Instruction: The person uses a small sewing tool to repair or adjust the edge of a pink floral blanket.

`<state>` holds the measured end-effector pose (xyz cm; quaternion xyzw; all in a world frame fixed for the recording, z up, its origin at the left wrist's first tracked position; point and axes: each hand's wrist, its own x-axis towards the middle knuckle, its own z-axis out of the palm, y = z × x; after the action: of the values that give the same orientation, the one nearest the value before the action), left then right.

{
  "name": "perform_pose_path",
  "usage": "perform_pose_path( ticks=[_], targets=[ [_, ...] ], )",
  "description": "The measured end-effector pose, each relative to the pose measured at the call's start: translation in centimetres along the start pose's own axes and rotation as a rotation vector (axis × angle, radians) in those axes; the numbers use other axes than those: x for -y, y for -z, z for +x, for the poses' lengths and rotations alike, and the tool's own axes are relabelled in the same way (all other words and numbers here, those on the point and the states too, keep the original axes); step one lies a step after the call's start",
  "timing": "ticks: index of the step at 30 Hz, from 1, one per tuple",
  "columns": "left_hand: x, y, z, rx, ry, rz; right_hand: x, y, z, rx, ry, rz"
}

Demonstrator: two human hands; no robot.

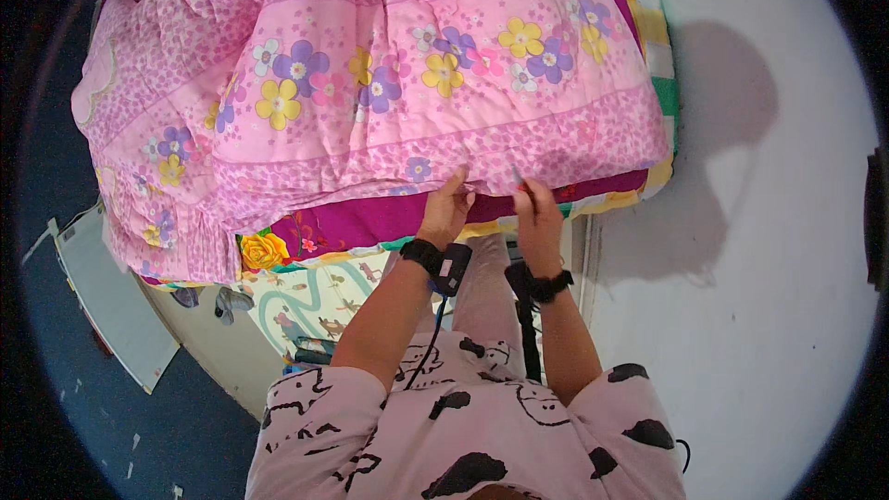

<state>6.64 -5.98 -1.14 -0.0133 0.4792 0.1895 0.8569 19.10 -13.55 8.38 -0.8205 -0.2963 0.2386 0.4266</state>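
Left hand (446, 208) and right hand (537, 208) pinch, fingers clamped, the near hem of the pink floral quilt (370, 83) atop the bedding pile; matched grips would likely keep the edge level.

The place was a bedroom in a home. A bed (593, 204) stood against a plain white wall (759, 222), piled with a thick pink quilt (370, 83) printed with yellow and purple flowers. Under it lay a magenta flowered blanket (352, 222) and a striped sheet (653, 37). A children's-pattern cloth (315, 292) hung at the bed's side. The floor (185, 417) beside it was dark blue, with a white panel (111, 301) lying on it.
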Motion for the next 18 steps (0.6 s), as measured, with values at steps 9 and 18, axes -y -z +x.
perform_pose_path(
  ticks=[9, 18],
  targets=[
    [1.1, -2.5, 0.3, -0.059, -0.149, -0.291, -3.1, -2.2, 3.6, 0.383, 0.087, -0.31],
    [1.3, -2.8, -0.3, -0.032, -0.204, -0.249, -3.8, -0.5, 4.7, 0.445, 0.148, -0.276]
  ],
)
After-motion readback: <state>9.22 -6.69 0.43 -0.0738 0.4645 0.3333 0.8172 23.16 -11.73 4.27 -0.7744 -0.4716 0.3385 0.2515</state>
